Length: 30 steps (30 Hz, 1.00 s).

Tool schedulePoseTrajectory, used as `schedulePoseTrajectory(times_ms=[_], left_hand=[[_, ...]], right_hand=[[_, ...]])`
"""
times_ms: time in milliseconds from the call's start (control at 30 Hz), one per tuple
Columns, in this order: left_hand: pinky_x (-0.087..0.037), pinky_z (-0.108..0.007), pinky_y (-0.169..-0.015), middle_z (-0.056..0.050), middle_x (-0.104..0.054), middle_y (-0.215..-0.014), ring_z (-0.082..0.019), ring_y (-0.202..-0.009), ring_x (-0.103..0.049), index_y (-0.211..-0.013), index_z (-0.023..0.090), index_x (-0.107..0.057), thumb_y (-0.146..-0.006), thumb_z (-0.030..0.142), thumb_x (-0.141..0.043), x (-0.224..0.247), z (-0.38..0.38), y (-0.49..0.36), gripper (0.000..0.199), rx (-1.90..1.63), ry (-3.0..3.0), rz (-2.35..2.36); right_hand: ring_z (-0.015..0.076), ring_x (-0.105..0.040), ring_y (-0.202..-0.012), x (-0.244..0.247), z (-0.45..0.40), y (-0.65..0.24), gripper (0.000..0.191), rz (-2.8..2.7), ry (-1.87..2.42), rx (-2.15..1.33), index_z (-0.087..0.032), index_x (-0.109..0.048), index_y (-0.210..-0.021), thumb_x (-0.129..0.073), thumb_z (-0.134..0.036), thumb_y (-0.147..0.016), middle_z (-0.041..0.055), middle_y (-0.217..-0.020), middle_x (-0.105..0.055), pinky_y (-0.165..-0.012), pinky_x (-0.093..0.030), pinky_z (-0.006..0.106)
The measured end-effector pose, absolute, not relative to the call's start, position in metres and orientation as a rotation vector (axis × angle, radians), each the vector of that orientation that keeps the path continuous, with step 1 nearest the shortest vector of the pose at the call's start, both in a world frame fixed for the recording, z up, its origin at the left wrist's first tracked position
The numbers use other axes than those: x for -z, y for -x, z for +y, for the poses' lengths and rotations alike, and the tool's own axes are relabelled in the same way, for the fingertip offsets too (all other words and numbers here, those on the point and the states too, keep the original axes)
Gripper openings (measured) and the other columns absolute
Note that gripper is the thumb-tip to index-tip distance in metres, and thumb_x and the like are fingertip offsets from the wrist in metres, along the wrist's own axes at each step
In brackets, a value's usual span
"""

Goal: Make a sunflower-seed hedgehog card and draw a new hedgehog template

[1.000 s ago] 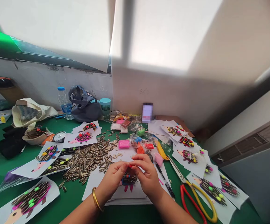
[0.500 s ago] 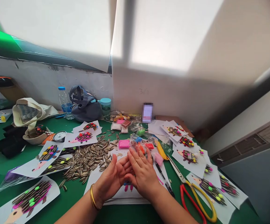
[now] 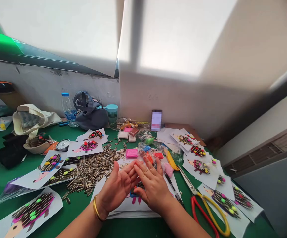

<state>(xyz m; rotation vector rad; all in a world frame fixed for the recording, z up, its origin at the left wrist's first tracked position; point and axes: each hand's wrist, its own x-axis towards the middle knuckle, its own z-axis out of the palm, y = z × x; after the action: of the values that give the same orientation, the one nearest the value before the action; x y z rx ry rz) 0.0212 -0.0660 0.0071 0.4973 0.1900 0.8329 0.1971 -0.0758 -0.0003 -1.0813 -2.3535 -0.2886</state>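
My left hand (image 3: 117,188) is turned palm up with a gold bangle at the wrist, its fingers stretched out. Over its fingertips lie the fingers of my right hand (image 3: 150,185), palm down and also extended. Whether something small sits between the fingers is hidden. Beneath both hands is a white paper (image 3: 123,211) with a partly covered figure in blue and magenta. A heap of striped sunflower seeds (image 3: 94,168) lies left of the paper. Pink clay (image 3: 132,153) and other coloured clay packs are just beyond my fingertips.
Large scissors (image 3: 195,193), a yellow cutter (image 3: 172,161) and a black pen (image 3: 173,188) lie on the right. Finished hedgehog pictures (image 3: 200,166) line both sides. A blue bag (image 3: 91,114), a water bottle (image 3: 70,110) and a phone (image 3: 156,120) stand at the back.
My left hand has shifted slightly left, and the gap between the palms has widened. More of the figure on the paper shows between them. The fingertips still overlap.
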Motion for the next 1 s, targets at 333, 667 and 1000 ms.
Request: schedulePoseTrajectory(times_ms=[333, 667, 1000], left_hand=[[-0.024, -0.039, -0.112, -0.015, -0.041, -0.150, -0.027, -0.140, -0.033, -0.147, 0.014, -0.037, -0.089, 0.071, -0.019, -0.0058, -0.0667, -0.0205, 0.083, -0.832, -0.497, 0.215], [-0.025, -0.039, -0.111, -0.015, -0.046, -0.147, -0.028, -0.139, -0.036, -0.144, 0.015, -0.042, -0.087, 0.074, -0.016, -0.0066, -0.0675, -0.0201, 0.086, -0.836, -0.511, 0.233], [-0.023, -0.044, -0.113, -0.015, -0.043, -0.149, -0.029, -0.141, -0.032, -0.146, 0.016, -0.039, -0.087, 0.074, -0.017, -0.0026, -0.0684, -0.0226, 0.085, -0.812, -0.560, 0.247]], right_hand=[[0.0306, -0.027, -0.143, -0.0016, -0.0772, -0.1962, 0.061, -2.344, 1.034, 0.276, -0.017, -0.043, -0.142, -0.038, -0.056, -0.096, 0.0060, -0.145, -0.048, -0.118, 0.005, 0.057], [0.0309, -0.034, -0.140, -0.0029, -0.0793, -0.1950, 0.059, -2.305, 1.021, 0.268, -0.021, -0.045, -0.142, -0.038, -0.057, -0.096, 0.0073, -0.139, -0.055, -0.118, -0.001, 0.060], [0.0301, -0.034, -0.140, -0.0052, -0.0779, -0.1972, 0.053, -2.288, 1.005, 0.234, -0.021, -0.050, -0.138, -0.038, -0.052, -0.097, 0.0058, -0.136, -0.058, -0.118, 0.004, 0.058]])
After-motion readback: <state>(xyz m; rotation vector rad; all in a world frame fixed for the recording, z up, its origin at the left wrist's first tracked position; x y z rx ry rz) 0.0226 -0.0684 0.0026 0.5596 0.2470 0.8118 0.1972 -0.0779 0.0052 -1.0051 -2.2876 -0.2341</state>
